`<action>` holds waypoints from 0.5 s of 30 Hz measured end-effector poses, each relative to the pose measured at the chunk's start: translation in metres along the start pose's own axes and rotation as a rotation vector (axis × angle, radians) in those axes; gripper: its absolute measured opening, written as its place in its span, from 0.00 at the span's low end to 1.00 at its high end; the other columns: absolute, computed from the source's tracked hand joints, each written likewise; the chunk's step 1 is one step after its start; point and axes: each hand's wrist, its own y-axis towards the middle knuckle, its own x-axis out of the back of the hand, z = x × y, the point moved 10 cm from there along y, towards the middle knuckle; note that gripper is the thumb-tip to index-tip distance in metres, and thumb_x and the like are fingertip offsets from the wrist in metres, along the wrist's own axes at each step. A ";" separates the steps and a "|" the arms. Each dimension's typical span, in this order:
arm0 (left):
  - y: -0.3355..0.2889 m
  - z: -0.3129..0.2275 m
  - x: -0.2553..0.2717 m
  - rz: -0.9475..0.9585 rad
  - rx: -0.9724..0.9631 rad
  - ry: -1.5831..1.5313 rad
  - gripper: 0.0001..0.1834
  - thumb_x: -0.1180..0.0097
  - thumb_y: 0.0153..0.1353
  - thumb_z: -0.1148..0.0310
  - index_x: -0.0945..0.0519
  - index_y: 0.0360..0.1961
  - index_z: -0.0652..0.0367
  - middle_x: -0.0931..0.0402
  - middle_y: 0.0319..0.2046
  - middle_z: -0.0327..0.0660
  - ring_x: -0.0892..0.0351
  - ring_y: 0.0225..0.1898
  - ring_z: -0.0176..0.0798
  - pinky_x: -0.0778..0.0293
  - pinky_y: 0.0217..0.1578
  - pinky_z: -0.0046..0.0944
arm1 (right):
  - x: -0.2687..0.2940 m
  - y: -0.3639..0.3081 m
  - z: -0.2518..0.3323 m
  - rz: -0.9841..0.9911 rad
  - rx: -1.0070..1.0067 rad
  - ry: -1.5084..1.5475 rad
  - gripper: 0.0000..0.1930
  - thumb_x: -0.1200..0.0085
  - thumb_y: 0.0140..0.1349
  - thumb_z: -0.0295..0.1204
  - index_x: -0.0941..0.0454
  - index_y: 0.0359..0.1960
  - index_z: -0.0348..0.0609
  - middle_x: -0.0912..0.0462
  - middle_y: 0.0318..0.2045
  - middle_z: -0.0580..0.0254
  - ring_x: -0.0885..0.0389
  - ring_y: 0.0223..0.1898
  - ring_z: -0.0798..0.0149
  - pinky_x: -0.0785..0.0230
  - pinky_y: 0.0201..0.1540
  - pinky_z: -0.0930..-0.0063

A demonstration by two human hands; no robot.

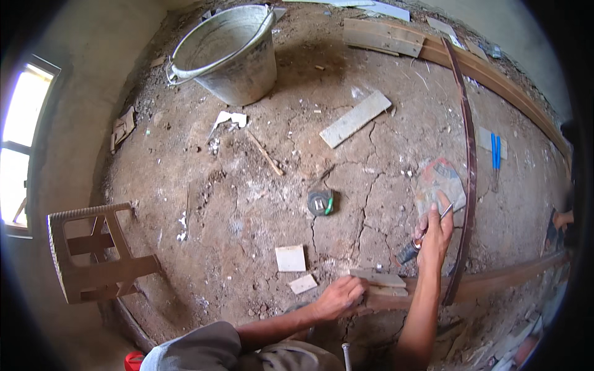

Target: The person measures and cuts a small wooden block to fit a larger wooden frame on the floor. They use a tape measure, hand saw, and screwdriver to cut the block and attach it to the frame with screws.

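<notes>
My left hand (340,298) is closed, fingers curled, at the near end of a wooden beam (427,298). Whatever it may grip is hidden. Beside its knuckles, short flat wood pieces (378,279) lie on the beam. My right hand (436,234) is closed around what looks like a screwdriver (408,252). Its dark handle sticks out at the lower left and a thin metal shaft at the upper right. Just beyond that hand, a clear plastic bag (438,176) with red print lies on the dirt floor. A dark narrow strip (467,142) runs past the hand's right side, across the beam.
A tape measure (320,203) lies mid-floor, with a flat board (356,119) beyond. A bucket (232,59) stands far left, a brown plastic stool (102,250) at left. Blue-handled pliers (495,151) lie right of the strip. Another person's hand (563,219) shows at the right edge.
</notes>
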 end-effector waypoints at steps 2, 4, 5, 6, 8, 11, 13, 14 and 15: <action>0.000 -0.005 0.003 -0.033 -0.061 -0.010 0.18 0.42 0.57 0.68 0.27 0.47 0.61 0.26 0.42 0.50 0.24 0.44 0.57 0.25 0.48 0.50 | 0.004 -0.012 -0.020 -0.044 -0.130 0.132 0.18 0.46 0.77 0.40 0.25 0.63 0.49 0.38 0.21 0.77 0.40 0.18 0.78 0.43 0.18 0.78; -0.001 -0.004 0.003 -0.061 -0.091 -0.007 0.28 0.25 0.48 0.63 0.24 0.49 0.58 0.22 0.43 0.46 0.20 0.47 0.51 0.25 0.49 0.50 | 0.017 -0.016 -0.035 -0.137 -0.282 0.131 0.20 0.44 0.75 0.48 0.22 0.56 0.48 0.41 0.21 0.78 0.41 0.18 0.78 0.44 0.19 0.79; 0.001 0.010 -0.008 0.029 0.031 0.029 0.31 0.22 0.44 0.63 0.24 0.48 0.58 0.22 0.44 0.45 0.20 0.46 0.51 0.26 0.49 0.49 | 0.005 -0.009 -0.020 0.025 -0.215 0.075 0.21 0.44 0.74 0.53 0.34 0.33 0.53 0.38 0.21 0.77 0.38 0.17 0.77 0.44 0.17 0.80; 0.001 0.007 -0.008 0.006 0.000 0.071 0.33 0.20 0.41 0.64 0.24 0.48 0.58 0.21 0.45 0.44 0.20 0.45 0.52 0.26 0.48 0.50 | 0.004 -0.005 -0.006 0.078 -0.168 0.060 0.19 0.47 0.76 0.51 0.28 0.36 0.50 0.40 0.19 0.79 0.38 0.16 0.78 0.45 0.17 0.80; 0.003 0.004 -0.004 -0.053 -0.017 0.056 0.34 0.20 0.39 0.64 0.24 0.48 0.59 0.21 0.45 0.45 0.21 0.44 0.52 0.24 0.45 0.50 | 0.002 0.004 0.056 0.152 0.159 0.081 0.18 0.50 0.78 0.48 0.23 0.40 0.46 0.40 0.19 0.80 0.39 0.16 0.78 0.45 0.17 0.80; 0.008 0.000 -0.001 -0.040 -0.016 0.066 0.32 0.22 0.40 0.64 0.23 0.47 0.60 0.22 0.45 0.46 0.21 0.44 0.52 0.22 0.44 0.49 | 0.008 -0.006 0.104 0.061 0.320 0.168 0.19 0.51 0.79 0.48 0.21 0.46 0.44 0.40 0.19 0.81 0.40 0.17 0.80 0.44 0.17 0.81; 0.011 -0.002 0.001 -0.031 -0.014 0.082 0.32 0.22 0.40 0.63 0.23 0.47 0.60 0.22 0.45 0.46 0.21 0.44 0.51 0.22 0.44 0.49 | 0.008 -0.024 0.076 -0.099 0.110 -0.005 0.19 0.51 0.79 0.49 0.21 0.46 0.45 0.38 0.19 0.80 0.38 0.17 0.79 0.43 0.17 0.80; 0.012 -0.003 0.001 -0.024 -0.015 0.086 0.32 0.22 0.40 0.63 0.23 0.47 0.60 0.22 0.45 0.45 0.21 0.44 0.51 0.22 0.44 0.49 | 0.000 -0.035 0.055 -0.119 -0.011 -0.279 0.19 0.51 0.79 0.49 0.21 0.43 0.45 0.37 0.19 0.79 0.37 0.17 0.79 0.43 0.17 0.80; 0.012 -0.005 0.004 -0.040 -0.024 0.082 0.32 0.22 0.40 0.63 0.23 0.47 0.59 0.22 0.46 0.45 0.21 0.44 0.51 0.23 0.44 0.49 | -0.014 -0.034 0.050 0.003 0.002 -0.202 0.20 0.53 0.79 0.50 0.23 0.40 0.45 0.36 0.18 0.79 0.37 0.16 0.79 0.42 0.16 0.81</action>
